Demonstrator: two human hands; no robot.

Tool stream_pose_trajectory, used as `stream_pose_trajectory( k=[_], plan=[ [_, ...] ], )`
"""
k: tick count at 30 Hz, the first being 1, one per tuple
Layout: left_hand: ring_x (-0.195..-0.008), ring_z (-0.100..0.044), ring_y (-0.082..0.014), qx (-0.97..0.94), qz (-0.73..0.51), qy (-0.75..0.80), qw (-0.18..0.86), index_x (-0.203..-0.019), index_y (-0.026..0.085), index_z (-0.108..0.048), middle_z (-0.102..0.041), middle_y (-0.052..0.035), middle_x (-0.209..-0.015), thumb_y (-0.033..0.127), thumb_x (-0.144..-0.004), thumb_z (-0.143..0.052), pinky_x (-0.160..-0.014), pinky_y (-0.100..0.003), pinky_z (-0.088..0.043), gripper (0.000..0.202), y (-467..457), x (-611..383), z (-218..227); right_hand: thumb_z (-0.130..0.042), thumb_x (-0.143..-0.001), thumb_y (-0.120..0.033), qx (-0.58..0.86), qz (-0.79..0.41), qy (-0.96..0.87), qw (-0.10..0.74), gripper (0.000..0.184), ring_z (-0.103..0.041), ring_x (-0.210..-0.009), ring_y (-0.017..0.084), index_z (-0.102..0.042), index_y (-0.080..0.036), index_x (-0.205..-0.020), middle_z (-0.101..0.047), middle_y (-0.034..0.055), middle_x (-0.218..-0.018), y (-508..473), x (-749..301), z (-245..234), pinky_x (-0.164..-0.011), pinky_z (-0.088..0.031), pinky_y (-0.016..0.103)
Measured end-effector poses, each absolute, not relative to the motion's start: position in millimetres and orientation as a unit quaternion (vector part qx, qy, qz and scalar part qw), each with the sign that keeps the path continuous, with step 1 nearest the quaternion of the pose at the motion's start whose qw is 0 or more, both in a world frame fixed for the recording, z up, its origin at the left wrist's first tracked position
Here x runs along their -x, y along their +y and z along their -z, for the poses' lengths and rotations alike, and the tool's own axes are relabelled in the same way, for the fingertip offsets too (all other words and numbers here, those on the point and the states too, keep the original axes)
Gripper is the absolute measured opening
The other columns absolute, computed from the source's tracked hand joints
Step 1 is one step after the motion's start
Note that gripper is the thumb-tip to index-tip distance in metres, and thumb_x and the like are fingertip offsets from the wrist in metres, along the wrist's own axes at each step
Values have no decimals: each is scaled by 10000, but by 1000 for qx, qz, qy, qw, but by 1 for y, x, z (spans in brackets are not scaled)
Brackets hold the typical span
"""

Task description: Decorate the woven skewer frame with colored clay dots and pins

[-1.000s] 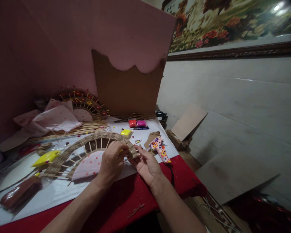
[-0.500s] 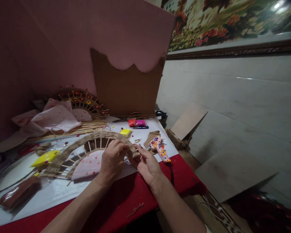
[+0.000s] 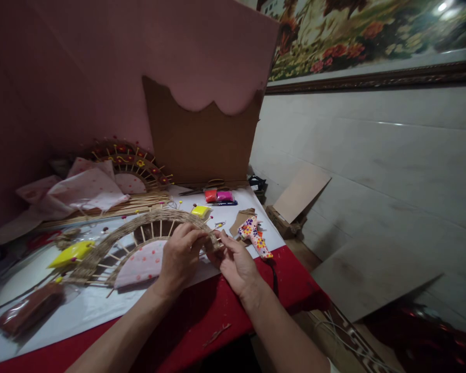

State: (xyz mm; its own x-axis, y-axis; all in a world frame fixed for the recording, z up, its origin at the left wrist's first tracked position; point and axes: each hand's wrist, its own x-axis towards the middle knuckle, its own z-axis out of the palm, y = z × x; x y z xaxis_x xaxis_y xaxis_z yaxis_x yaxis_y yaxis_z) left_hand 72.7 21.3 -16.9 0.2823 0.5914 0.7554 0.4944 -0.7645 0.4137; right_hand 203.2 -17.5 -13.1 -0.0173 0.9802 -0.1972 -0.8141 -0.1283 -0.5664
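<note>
A half-round fan-shaped craft piece (image 3: 112,243) lies before me, its arch wrapped in brown twine. Thin wooden sticks run from the arch to a half circle of pink dotted cloth (image 3: 142,265). My left hand (image 3: 181,256) is closed, its fingers pinching near the arch's right end. Closed on that same end from the other side is my right hand (image 3: 236,267), thumb and fingers together around it. The fingers partly hide the arch's tip, and any small thing between them cannot be made out. Small coloured balls cap several stick ends.
Right of my hands lies a flower-patterned glue gun (image 3: 256,238). Yellow (image 3: 201,211), red (image 3: 210,196) and magenta packets (image 3: 225,196) lie behind, near scissors (image 3: 204,190). A brown packet (image 3: 31,309) is at left. Another decorated fan (image 3: 140,163) stands at the back beside cardboard (image 3: 202,145).
The view has shifted very slightly. Both hands stay at the arch's right end with almost no visible movement.
</note>
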Motion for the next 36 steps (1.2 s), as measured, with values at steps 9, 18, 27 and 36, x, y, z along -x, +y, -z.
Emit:
stream_pose_trajectory(
  k=[9,18,27,36],
  plan=[
    [-723,-486,-156,-800,-499,333,9,-880,190,-688,-530,-33,-747,66,-800,-493,-622,-273,-412,245,12,-67,7,-630,-770,-159,290,-695,-133,644,68,-610,-631,97,-682,-119,-790,-695,22,-734,-16,-203,17,-622,-518,213],
    [-668,-455,-172,-814,-431,374,-105,-818,226,-721,-498,-42,-683,101,-802,-520,-551,-256,-352,238,8,-68,5,-633,-775,-153,286,-693,-129,649,55,-614,-625,92,-674,-115,-773,-688,28,-732,-17,-203,14,-640,-528,214],
    [-655,-454,-162,-803,-448,376,-113,-842,222,-723,-506,-40,-677,111,-806,-525,-549,-247,-348,229,5,-67,3,-602,-797,-143,283,-693,-125,651,79,-622,-666,107,-674,-114,-783,-692,42,-766,-16,-204,15,-669,-536,228],
    [-701,-455,-195,-827,-347,389,-211,-844,244,-710,-552,-57,-713,101,-773,-555,-573,-282,-355,222,1,-69,0,-584,-803,-142,291,-693,-120,649,99,-630,-693,120,-678,-112,-794,-695,57,-775,-16,-204,14,-663,-538,227]
  ],
)
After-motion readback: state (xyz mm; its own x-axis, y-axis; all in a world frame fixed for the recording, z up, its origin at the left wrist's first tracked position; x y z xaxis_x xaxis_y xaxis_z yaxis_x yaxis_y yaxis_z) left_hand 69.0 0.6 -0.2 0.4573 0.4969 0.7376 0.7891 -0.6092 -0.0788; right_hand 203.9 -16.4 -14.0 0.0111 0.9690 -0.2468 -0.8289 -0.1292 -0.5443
